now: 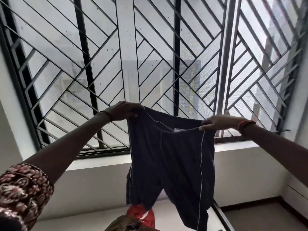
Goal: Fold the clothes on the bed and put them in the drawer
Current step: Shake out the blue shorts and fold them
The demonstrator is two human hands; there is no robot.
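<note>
Dark navy shorts (173, 164) with thin white side stripes hang in the air in front of the window, held up by the waistband. My left hand (123, 110) grips the waistband's left corner and my right hand (220, 122) grips its right corner, both arms stretched forward. The two legs dangle down toward the bed. Below them, at the bottom edge, lies a red garment (141, 214) next to an olive patterned cloth (123, 224). No drawer is in view.
A large window with a black diagonal metal grille (100, 64) fills the upper view above a white sill (100, 162). White walls stand on both sides. The bed's edge (221, 215) runs at the lower right, with floor beyond.
</note>
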